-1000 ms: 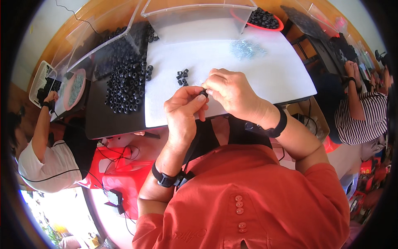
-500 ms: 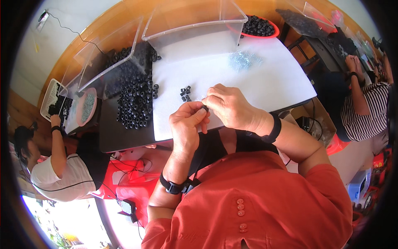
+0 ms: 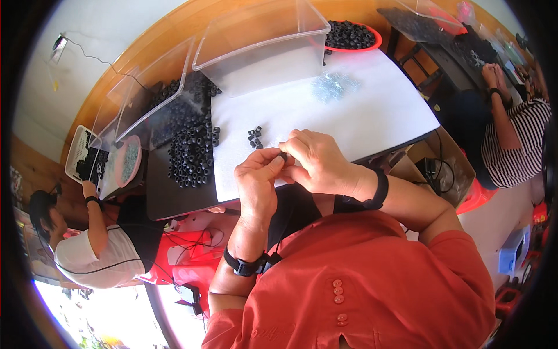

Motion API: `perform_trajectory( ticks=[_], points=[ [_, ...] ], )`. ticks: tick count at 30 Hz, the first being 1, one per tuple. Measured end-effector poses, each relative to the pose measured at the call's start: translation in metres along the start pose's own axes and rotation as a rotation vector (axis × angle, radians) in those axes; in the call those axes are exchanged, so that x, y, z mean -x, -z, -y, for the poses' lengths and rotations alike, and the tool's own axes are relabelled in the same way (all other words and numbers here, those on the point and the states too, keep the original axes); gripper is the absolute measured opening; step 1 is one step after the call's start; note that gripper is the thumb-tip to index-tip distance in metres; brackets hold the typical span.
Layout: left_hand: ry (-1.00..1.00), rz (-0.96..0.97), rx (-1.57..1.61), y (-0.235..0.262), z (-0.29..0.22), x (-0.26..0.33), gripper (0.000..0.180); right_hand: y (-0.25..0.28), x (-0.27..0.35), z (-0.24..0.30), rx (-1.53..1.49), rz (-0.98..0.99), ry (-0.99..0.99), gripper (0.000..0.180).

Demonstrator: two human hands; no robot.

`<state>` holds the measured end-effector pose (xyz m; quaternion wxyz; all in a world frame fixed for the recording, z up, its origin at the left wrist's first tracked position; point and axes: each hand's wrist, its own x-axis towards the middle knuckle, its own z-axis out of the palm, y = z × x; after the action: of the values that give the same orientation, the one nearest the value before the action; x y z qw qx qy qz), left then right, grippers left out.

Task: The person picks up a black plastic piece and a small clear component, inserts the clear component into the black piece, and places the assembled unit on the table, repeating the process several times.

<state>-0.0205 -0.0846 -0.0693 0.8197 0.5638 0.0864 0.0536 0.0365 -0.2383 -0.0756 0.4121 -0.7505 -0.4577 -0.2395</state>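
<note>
- Right now both hands meet over the near edge of the white table (image 3: pixel 372 116), pinching one small black ring (image 3: pixel 283 156) between them.
- Left hand (image 3: pixel 257 180): thumb and forefinger closed on the ring from the left. Right hand (image 3: pixel 317 163): fingertips closed on the same ring from the right.
- Judgement: do the fitting with the fingertips only, wrists steady and close to the table, so a dropped piece lands on the white surface.
- Ring: tiny, dark, matt, mostly hidden by the fingers; finer detail cannot be told.
- Just beyond the hands, a small cluster of black rings (image 3: pixel 254 137); farther left, a large heap of rings (image 3: pixel 192 145).
- Far side: clear plastic bin (image 3: pixel 261 46), red bowl (image 3: pixel 376 42) of black pieces.
</note>
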Motion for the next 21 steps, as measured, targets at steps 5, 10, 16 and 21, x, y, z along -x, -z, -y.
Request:
perform_trajectory(
  ticks=[5, 10, 16, 21],
  points=[
    [0.004, -0.074, 0.047, -0.008, 0.006, 0.0, 0.015, -0.025, 0.005, 0.001, 0.079, -0.215, -0.085, 0.033],
    [0.018, 0.055, -0.109, -0.003, -0.002, 0.001, 0.02, -0.018, 0.001, -0.004, 0.17, -0.213, -0.012, 0.03],
    [0.061, 0.124, -0.23, -0.001, -0.004, 0.0, 0.019, -0.009, 0.005, -0.012, 0.092, -0.099, 0.011, 0.032],
    [0.027, 0.125, -0.271, 0.005, 0.005, 0.0, 0.019, -0.006, 0.002, -0.011, -0.001, -0.019, -0.001, 0.034]
  ],
)
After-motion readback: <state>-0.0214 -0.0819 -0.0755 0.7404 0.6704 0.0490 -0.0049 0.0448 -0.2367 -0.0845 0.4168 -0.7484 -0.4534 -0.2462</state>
